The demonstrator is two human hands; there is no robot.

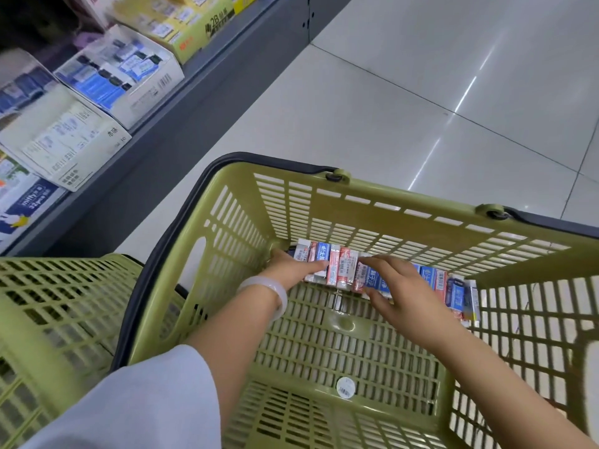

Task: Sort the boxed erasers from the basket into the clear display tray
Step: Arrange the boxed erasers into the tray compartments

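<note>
While my hands, left hand (288, 270) & right hand (402, 293), pinched the erasers (340, 268) row from both ends in the basket (324, 351), none had reached any tray yet; all left.

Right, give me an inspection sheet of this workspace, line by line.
Surface: pale glossy floor tiles.
Job's things: boxed erasers in a row along the far wall of the green basket; clear display tray not seen.
Clutter: round barcode sticker on the basket floor; second green basket alongside.
Grips: left hand and right hand both on the eraser row; hold unclear.
Cables: nothing seen.
Surroundings: grey shelf with stationery cartons.
</note>
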